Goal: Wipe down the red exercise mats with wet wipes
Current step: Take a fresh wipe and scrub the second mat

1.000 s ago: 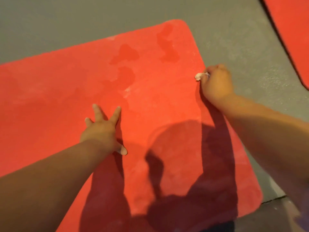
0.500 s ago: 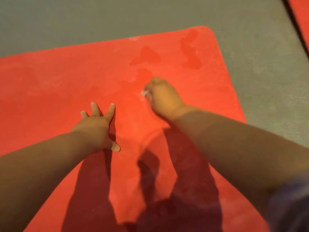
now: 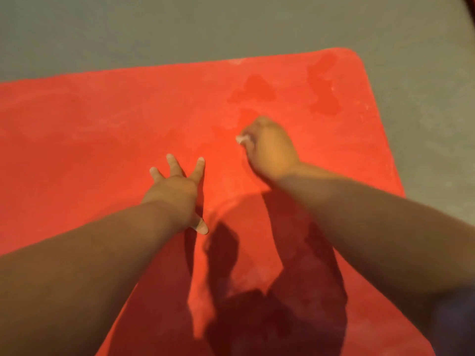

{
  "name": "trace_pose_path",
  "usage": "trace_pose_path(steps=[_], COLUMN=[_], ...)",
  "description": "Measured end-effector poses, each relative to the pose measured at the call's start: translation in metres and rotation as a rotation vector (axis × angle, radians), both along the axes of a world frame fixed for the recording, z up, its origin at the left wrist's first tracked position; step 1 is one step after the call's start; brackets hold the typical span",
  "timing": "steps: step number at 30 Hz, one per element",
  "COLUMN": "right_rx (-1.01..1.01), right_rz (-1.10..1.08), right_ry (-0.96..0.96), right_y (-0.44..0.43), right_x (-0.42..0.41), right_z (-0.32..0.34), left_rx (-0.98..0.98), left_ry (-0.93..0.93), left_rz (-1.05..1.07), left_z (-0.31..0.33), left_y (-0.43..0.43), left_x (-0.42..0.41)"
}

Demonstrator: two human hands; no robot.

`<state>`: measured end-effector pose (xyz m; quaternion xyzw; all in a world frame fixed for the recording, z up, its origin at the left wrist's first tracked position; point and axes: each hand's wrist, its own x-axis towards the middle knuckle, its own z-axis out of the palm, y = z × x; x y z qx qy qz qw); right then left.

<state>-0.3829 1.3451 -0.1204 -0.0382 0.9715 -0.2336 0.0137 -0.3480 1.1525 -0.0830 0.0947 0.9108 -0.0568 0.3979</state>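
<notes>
A red exercise mat (image 3: 102, 137) on a dull grey floor (image 3: 180, 27), a scrap of white in my fist.
The mat is a bright orange-red, mottled with pale, chalky smears along its far edge and left side. Darker, deeper red wet patches (image 3: 254, 89) blotch it near the far right corner. The wet wipe (image 3: 241, 138) poking out of my right hand (image 3: 270, 147) is off-white. My shadow (image 3: 257, 317) lies over the near part in dark maroon. The floor is plain grey with faint lighter speckling.

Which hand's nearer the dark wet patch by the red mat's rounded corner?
Right. Right hand, gripping a white wipe, sits just short of the patch; left hand lies farther back.
</notes>
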Motion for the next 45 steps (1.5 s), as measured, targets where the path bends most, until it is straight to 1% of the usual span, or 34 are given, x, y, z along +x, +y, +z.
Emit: trace_pose_path(steps=[2,4,6,10,11,13,14,16,18,20,22,24,25,28,31,33,34,36,38,39,40,41,43,45], right_rx=[0.064,0.074,0.039,-0.092,-0.099,-0.044,-0.008,0.043,0.063,0.052,-0.002,-0.053,-0.058,0.007,0.029,0.046,0.051,0.028,-0.037,-0.056,-0.05,-0.026,0.017,0.015], right_rz=[-0.128,-0.194,-0.139,0.085,0.12,0.129,0.087,-0.063,-0.161,-0.125,-0.054,0.023,0.05,0.1,-0.026,-0.09,-0.07,0.05,0.163,0.168,0.124,0.035,-0.203,-0.399], right_ry=[-0.014,-0.025,-0.029,-0.056,-0.069,-0.039,-0.014,-0.006,-0.017,-0.022,0.003,-0.018,-0.031,0.009,0.003,-0.019,-0.023,-0.031,-0.071,-0.069,-0.047,-0.019,0.047,0.056], right_y=[0.008,0.006,0.001,-0.008,-0.007,-0.002,0.001,0.006,0.007,0.006,0.01,0.016,0.019,0.022,0.02,0.015,0.014,0.018,0.037,0.054,0.073,0.094,0.131,0.148], right_x=[-0.033,-0.041,-0.016,0.062,0.065,0.044,0.027,-0.013,-0.031,-0.011,0.032,0.07,0.076,0.05,0.005,0.001,0.012,0.052,0.098,0.111,0.116,0.114,0.096,0.071], right_z=[0.0,0.003,0.005,0.008,0.009,0.007,0.005,0.003,0.005,0.007,0.009,0.012,0.012,0.01,0.008,0.01,0.012,0.013,0.014,0.014,0.015,0.014,0.009,0.005], left_rx=[0.005,0.003,0.011,-0.002,-0.006,-0.011,-0.01,-0.009,-0.013,-0.003,0.002,-0.001,-0.002,-0.006,0.0,0.005,0.011,0.035,0.076,0.097,0.113,0.122,0.13,0.13], left_ry=[0.001,0.002,0.003,0.009,0.009,0.005,-0.003,-0.002,0.002,-0.001,0.006,0.01,0.013,0.021,0.038,0.04,0.043,0.059,0.06,0.052,0.041,0.029,0.015,0.012], left_rz=[0.003,0.003,0.005,0.015,0.015,0.016,0.024,0.032,0.031,0.047,0.046,0.047,0.043,0.031,0.023,0.02,0.016,-0.013,-0.05,-0.063,-0.065,-0.061,-0.08,-0.102], left_z=[0.0,0.001,0.001,0.003,0.003,0.003,0.003,0.002,0.001,0.002,0.001,0.0,0.0,0.0,0.002,0.002,0.003,0.003,0.002,0.002,0.002,0.003,0.003,0.002], left_y=[0.002,0.001,0.002,0.005,0.004,0.005,0.005,0.005,0.004,0.004,0.004,0.004,0.004,0.003,0.002,0.0,-0.001,0.0,0.005,0.011,0.019,0.028,0.051,0.074], left_x=[0.0,-0.001,-0.001,-0.001,-0.001,-0.003,-0.002,-0.002,-0.002,-0.001,-0.001,-0.001,-0.001,-0.001,0.001,0.004,0.006,0.011,0.017,0.019,0.02,0.021,0.019,0.019])
